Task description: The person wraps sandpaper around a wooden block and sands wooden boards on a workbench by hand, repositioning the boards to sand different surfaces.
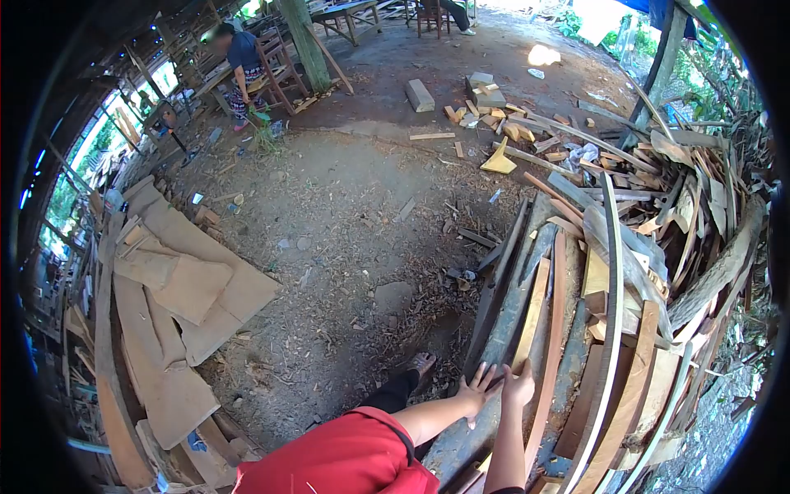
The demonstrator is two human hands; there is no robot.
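A heap of long curved planks (pixel 613 329) lies to my right on the dirt. My left hand (pixel 477 393) is flat on a grey weathered plank (pixel 514 305) at the heap's near edge, with the fingers spread and nothing held. Just right of it, my right hand (pixel 517 385) closes over the lower end of a narrow light-brown plank (pixel 533 317) that runs up the heap. The two hands almost touch. My sandalled foot (pixel 421 364) stands on the ground beside the heap, and my red clothing (pixel 346 457) fills the bottom of the view.
Flat plywood sheets (pixel 189 280) lie stacked at the left. Offcuts and blocks (pixel 494 107) are scattered at the far side of the dirt yard (pixel 346 247). A person in a blue shirt (pixel 243 53) stands by wooden chairs (pixel 280 70) far left. A post (pixel 306 37) stands nearby.
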